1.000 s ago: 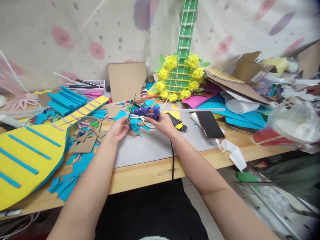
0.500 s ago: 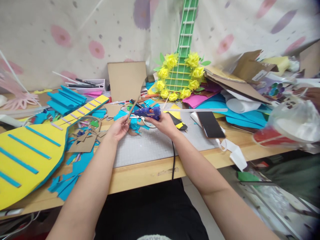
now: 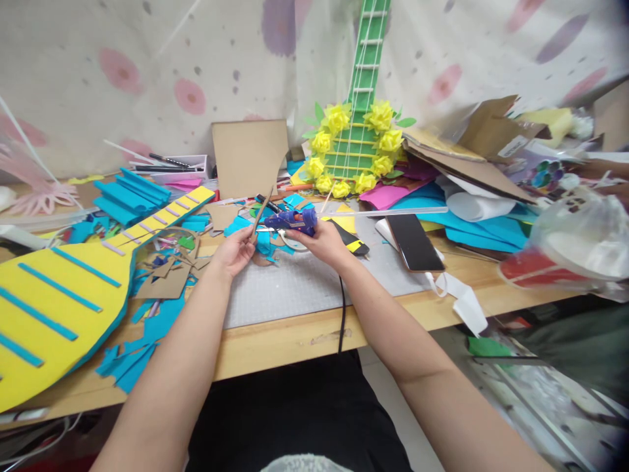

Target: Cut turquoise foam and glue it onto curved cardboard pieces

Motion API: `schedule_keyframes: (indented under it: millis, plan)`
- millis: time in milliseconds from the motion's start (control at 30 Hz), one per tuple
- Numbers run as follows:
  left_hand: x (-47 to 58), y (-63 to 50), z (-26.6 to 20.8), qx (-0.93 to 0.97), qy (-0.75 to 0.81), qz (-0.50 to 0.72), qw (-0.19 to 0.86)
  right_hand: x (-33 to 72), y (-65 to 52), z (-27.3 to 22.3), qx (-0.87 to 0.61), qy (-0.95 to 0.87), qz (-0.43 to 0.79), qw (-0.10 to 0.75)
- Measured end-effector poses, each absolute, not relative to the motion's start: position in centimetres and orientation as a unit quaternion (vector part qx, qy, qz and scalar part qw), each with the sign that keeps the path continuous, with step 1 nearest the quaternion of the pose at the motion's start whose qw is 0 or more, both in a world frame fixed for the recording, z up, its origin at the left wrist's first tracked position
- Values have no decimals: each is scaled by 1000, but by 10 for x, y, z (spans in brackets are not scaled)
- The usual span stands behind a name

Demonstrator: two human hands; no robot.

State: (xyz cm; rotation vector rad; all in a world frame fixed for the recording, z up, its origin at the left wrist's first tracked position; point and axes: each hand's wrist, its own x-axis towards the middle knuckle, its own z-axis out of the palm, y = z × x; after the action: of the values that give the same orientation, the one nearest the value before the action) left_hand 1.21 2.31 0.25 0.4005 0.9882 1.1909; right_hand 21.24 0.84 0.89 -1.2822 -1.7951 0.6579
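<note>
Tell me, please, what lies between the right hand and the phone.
In the head view, a black-and-yellow object lies nearest the right hand, then some grey mat, then a white item partly covered by the phone.

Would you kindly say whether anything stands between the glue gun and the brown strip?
Nothing visible does: the glue gun in the right hand points toward the brown strip in the left hand; whether they touch, I cannot tell.

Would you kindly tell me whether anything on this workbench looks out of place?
Yes: blue paper scraps lie strewn beside the yellow guitar-shaped piece, looking untidy, and a white strip droops over the table's front edge.
</note>
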Motion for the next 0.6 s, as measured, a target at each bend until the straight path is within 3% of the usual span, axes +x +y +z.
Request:
schedule_keyframes:
  millis: [600]
  plan:
    - [11, 23, -1, 206, 440, 544, 684, 216, 8, 8, -476, -742, 273, 384]
